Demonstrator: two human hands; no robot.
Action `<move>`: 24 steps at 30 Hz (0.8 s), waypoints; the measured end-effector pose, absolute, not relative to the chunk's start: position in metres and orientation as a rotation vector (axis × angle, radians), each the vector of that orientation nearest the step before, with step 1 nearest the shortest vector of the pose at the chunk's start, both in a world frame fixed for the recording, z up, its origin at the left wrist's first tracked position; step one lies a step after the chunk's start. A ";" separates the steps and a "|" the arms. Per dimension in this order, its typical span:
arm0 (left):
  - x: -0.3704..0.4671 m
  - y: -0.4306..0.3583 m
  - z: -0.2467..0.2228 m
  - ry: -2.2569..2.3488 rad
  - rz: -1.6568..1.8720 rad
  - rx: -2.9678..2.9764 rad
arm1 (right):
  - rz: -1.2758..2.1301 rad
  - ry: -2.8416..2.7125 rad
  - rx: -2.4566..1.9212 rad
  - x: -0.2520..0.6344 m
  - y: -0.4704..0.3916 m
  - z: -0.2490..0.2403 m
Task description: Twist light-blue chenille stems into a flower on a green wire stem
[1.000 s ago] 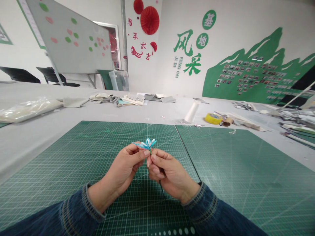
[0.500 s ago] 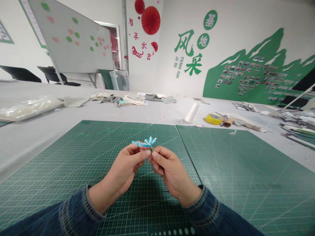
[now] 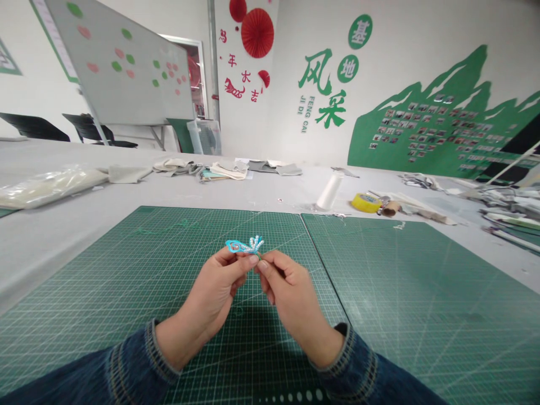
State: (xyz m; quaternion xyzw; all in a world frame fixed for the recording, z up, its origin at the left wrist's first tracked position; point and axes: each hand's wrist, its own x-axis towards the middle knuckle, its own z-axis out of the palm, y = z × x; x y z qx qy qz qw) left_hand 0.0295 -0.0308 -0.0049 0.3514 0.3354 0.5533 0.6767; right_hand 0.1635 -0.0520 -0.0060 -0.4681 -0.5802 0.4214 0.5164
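A small blue ornament (image 3: 238,246) with an openwork, petal-like loop and white beaded sprays is held up over the green cutting mat (image 3: 169,264). My left hand (image 3: 221,275) pinches its base between thumb and fingers, the loop lying above the forefinger. Against the left thumb tip, my right hand (image 3: 287,287) is closed on the ornament's thin green stem (image 3: 260,257). The two hands' fingertips meet, and the stem's lower end is hidden by them. Loose green thread (image 3: 183,224) lies on the mat beyond the left hand.
A second mat (image 3: 400,281) adjoins on the right. Behind the mats stand a white thread cone (image 3: 329,192), a yellow tape roll (image 3: 366,203) and a cardboard tube (image 3: 390,208). Fabric scraps (image 3: 230,170) lie along the table's far side; a plastic-wrapped bundle (image 3: 50,187) is at the left.
The ornament has turned between my fingers, so its loop now shows its open face. My right hand's lower fingers have shifted slightly; both hands stay in the same place.
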 end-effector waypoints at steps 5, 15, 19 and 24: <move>0.031 -0.030 -0.009 0.769 1.235 0.787 | 1.174 -1.290 -1.080 0.160 -0.051 -0.006; 0.031 -0.029 -0.006 0.789 1.278 0.854 | 1.259 -1.188 -1.017 0.159 -0.051 -0.007; 0.032 -0.031 -0.008 0.787 1.352 0.934 | 1.319 -1.121 -0.990 0.157 -0.051 -0.007; 0.031 -0.030 -0.009 0.808 1.308 0.884 | 1.363 -1.116 -0.954 0.158 -0.052 -0.005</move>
